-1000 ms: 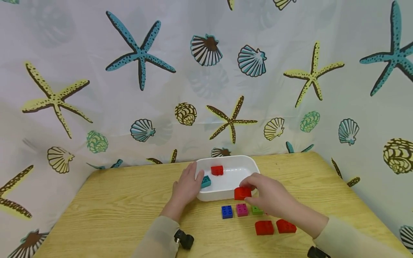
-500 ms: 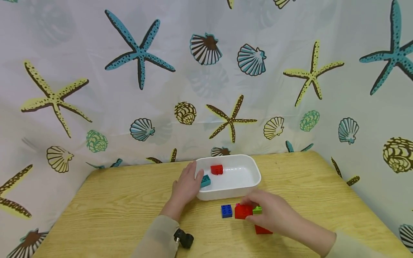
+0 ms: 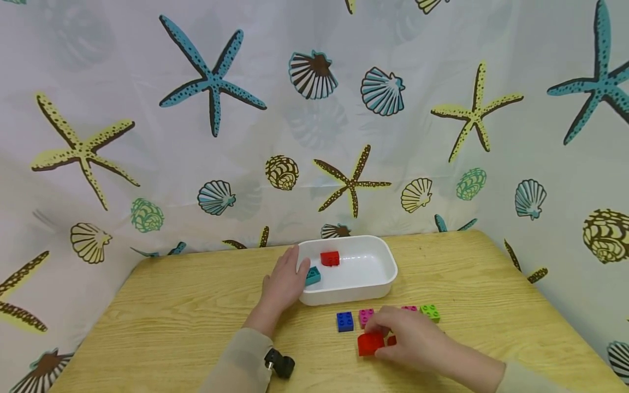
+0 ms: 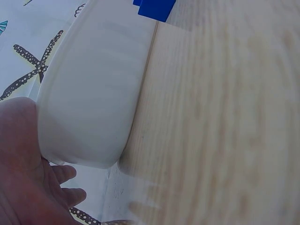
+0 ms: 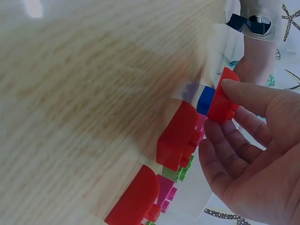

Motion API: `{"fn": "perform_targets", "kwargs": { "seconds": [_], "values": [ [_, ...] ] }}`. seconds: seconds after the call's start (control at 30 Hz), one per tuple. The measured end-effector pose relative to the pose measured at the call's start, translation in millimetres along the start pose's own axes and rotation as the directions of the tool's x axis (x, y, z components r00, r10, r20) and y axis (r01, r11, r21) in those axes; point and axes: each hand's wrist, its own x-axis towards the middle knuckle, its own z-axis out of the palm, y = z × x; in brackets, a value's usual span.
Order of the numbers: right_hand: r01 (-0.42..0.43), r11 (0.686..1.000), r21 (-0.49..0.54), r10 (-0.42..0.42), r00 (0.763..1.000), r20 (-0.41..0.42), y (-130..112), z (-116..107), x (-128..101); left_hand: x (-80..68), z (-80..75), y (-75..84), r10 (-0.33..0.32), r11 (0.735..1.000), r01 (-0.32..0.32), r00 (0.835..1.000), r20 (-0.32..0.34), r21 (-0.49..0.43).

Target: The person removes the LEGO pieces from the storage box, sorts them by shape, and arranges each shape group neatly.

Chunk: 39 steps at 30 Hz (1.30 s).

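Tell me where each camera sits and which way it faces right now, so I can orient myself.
Head: worn high, looking forward and down at the table; shows both forearms, the left hand on the white tub, the right hand pinching a red brick.
Left wrist: low by the tabletop, facing the tub's outer wall; shows palm and fingers.
Right wrist: close over the table, facing the brick row; shows fingers on the red brick.
Shared: the blue brick appears in all three.
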Motion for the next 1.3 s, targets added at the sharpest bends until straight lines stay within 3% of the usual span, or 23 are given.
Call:
{"fn": "perform_targets", "kwargs": {
  "seconds": [0.67, 1.3],
  "values": [
    [0.032, 0.992, -0.122, -0.029, 0.999, 0.023, 3, 10, 4, -1.2, -0.9, -0.9, 0.004, 1.000, -0.004, 1.000, -0.005, 0.007],
    [0.001, 0.994, -0.108, 0.003, 0.999, 0.042, 7, 14, 5, -0.5, -0.1, 0.1, -0.007, 1.000, 0.007, 1.000, -0.004, -0.003]
  ]
}}
